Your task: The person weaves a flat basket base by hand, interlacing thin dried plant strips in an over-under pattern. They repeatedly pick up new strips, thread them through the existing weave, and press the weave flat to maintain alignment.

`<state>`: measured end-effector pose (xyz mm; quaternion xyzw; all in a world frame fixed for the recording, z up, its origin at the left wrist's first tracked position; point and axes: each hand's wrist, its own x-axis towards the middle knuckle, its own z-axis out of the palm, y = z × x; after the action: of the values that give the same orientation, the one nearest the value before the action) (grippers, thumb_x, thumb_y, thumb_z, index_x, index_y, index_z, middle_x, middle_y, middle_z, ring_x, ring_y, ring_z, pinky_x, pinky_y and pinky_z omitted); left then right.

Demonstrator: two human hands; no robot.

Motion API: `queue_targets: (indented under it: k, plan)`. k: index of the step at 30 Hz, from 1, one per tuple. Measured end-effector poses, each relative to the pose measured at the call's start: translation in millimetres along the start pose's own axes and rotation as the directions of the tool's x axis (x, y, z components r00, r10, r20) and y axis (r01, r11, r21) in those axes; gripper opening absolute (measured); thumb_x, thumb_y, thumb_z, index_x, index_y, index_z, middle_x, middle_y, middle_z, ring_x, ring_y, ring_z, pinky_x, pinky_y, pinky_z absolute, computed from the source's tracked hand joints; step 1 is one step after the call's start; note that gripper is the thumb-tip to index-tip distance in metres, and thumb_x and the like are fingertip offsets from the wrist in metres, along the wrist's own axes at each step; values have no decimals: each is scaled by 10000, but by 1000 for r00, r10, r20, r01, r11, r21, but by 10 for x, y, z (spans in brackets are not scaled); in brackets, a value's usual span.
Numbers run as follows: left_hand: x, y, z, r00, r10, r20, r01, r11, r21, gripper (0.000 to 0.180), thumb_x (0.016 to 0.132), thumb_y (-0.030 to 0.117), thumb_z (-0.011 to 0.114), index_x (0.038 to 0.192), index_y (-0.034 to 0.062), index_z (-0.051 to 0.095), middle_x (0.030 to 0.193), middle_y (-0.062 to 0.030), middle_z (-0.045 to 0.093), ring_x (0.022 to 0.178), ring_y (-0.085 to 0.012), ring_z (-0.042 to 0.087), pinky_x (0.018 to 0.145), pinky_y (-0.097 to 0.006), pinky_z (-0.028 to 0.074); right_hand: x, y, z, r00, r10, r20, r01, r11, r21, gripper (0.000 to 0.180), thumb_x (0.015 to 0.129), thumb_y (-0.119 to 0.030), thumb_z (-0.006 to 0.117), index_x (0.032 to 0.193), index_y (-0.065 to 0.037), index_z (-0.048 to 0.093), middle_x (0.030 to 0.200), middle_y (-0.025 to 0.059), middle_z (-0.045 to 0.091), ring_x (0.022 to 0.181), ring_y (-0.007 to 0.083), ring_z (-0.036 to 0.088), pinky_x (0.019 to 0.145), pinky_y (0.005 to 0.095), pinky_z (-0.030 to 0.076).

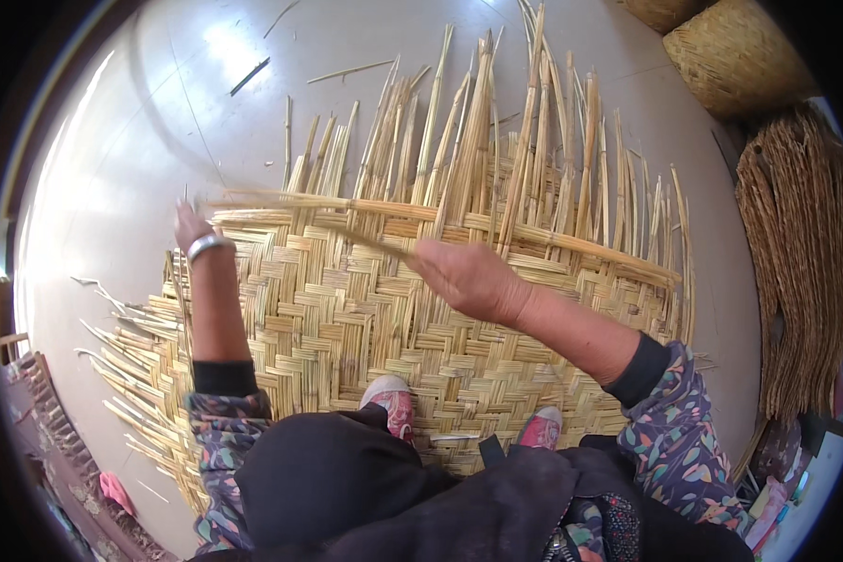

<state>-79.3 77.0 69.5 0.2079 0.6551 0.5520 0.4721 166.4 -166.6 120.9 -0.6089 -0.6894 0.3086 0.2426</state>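
Observation:
A large woven mat [347,290] of split, straw-coloured reeds lies on the floor beneath me, with loose reed ends [473,140] fanning out along its far and left edges. My right hand [464,278] is above the middle of the mat, closed around a reed strip [365,241] that slants up to the left. At the mat's far left corner is my left hand [193,225], a silver bangle on its wrist. Its fingers look closed, and a thin tip pokes up from them; what it belongs to is unclear. A bundle of reeds [553,239] lies crosswise along the weave's far edge.
Both my shoes [393,403] stand on the mat's near part. Loose reed pieces [351,71] lie on the pale tiled floor [178,112] beyond. A rolled woven mat [740,61] and a stack of brown, ridged sheets [796,262] are at the right.

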Motion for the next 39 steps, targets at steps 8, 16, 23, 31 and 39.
queue_targets:
  k: [8,16,23,31,39]
  plan:
    - [-188,-936,-851,987,145,-65,-132,976,174,434,951,173,359,1340,-18,336,1294,-224,417,1137,-281,483,924,-384,425,-878,821,509,859,356,368,-281,929,-241,243,918,-336,436,929,-113,532,795,152,609,771,339,597,676,475,468]
    - [-426,-745,-796,718,683,138,-588,489,644,485,924,131,424,1358,-41,291,1385,-239,316,1283,-324,333,1052,-379,321,-394,634,322,758,434,487,-164,849,-502,279,904,-320,466,889,-61,566,862,152,619,822,332,607,709,452,487]
    - [-353,-962,-147,793,-366,487,262,927,269,430,932,176,480,1293,-33,372,1223,-181,514,1038,-257,587,768,-336,531,532,868,290,960,282,-2,-272,924,-270,234,891,-182,514,1047,-9,527,1058,169,534,991,322,562,853,431,470]
    - [-188,-1133,96,725,-505,468,515,849,120,422,942,311,483,1226,3,431,1101,-140,572,951,-245,601,709,-330,538,782,885,370,858,513,38,-494,842,-219,320,825,-306,640,1000,-40,598,1015,144,542,916,302,561,834,408,452]
    - [-378,-1041,341,426,-528,735,430,833,349,289,935,239,498,1098,0,502,1008,-144,629,891,-217,636,754,-315,553,810,803,425,807,587,-62,-585,781,-221,304,776,-401,650,842,-106,622,912,97,579,857,281,590,751,412,474]
